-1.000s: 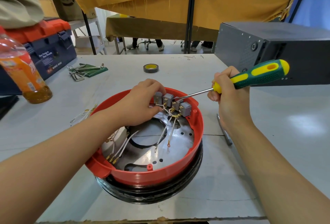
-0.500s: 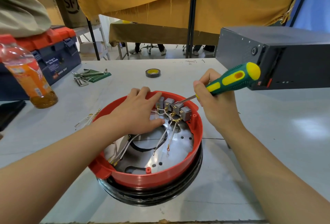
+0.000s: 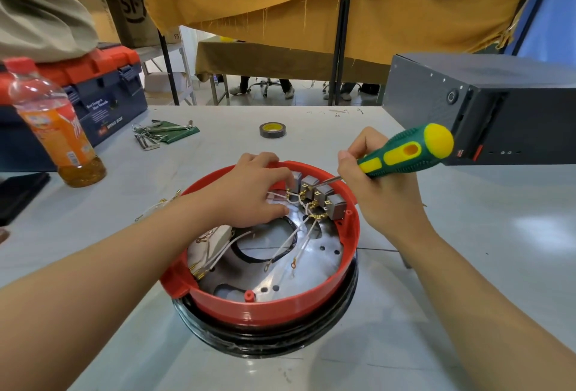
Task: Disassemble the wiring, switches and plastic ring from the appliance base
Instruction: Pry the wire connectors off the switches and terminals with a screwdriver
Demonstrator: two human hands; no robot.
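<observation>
— Two hands are seen at the far rim; what is held by each?

— A green and yellow screwdriver [image 3: 402, 151] is clasped in the grip of the right hand [image 3: 378, 185], fingers curled round its handle, and its metal tip is laid against the row of grey switches [image 3: 318, 196]. The leftmost switch is pinched by the left hand [image 3: 252, 189], whose thumb is pressed down just beside the white wires [image 3: 293, 235].

— And where are the switches placed relative to both?

— Between the two hands, mounted inside the far wall of the red plastic ring [image 3: 280, 303]. The ring is seated on the black appliance base [image 3: 268, 344], which is stood on the tabletop [image 3: 467, 235].

— What else is carried there?

— A roll of tape [image 3: 272, 130] beyond the ring, hex keys [image 3: 149, 135] and an orange bottle [image 3: 59, 129] to the left, and a dark box [image 3: 498, 104] to the right.
</observation>
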